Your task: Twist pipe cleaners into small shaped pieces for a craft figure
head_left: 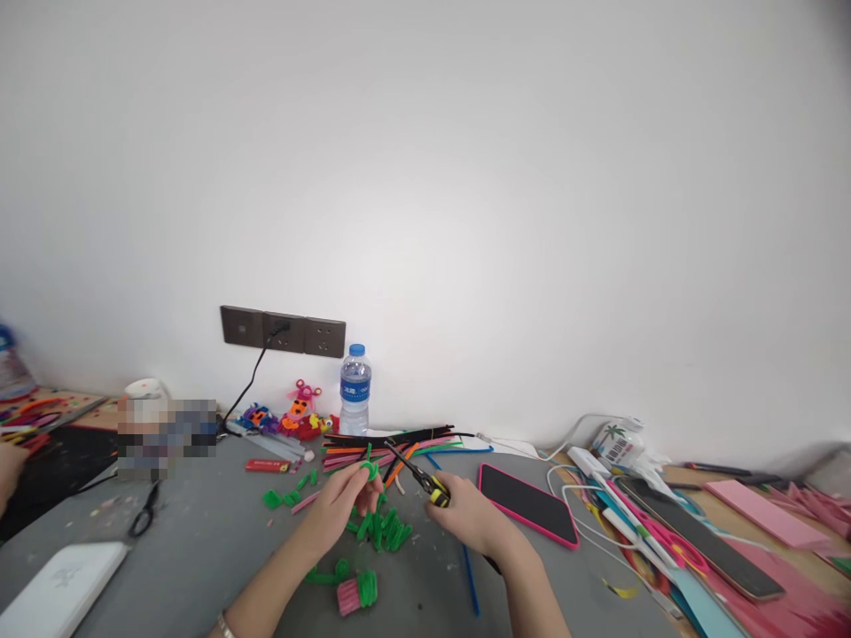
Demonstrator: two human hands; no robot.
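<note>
We have a small green pipe-cleaner piece curled at the fingertips, its loose end standing up toward the far edge of the table. Our pliers slant with their long axis from the near right to the far left, the dark nose aimed at the far edge and the yellow-and-black handles toward us; whether the jaws are parted we cannot tell.

Our left hand pinches the green piece between thumb and fingers, and our right hand is wrapped around the handles of the pliers. The two hands are near each other but apart, with the nose of the pliers beyond the green piece and a little to its right. Green coils lie between our hands, and a pink-and-green bundle lies closer to the near edge.

To the right of our right hand rests a pink-cased phone. Along the far edge of the grey table lie loose pipe cleaners, with a water bottle upright behind their left end and small colourful figures farther left. Behind the table rises a white wall with a dark socket panel
</note>
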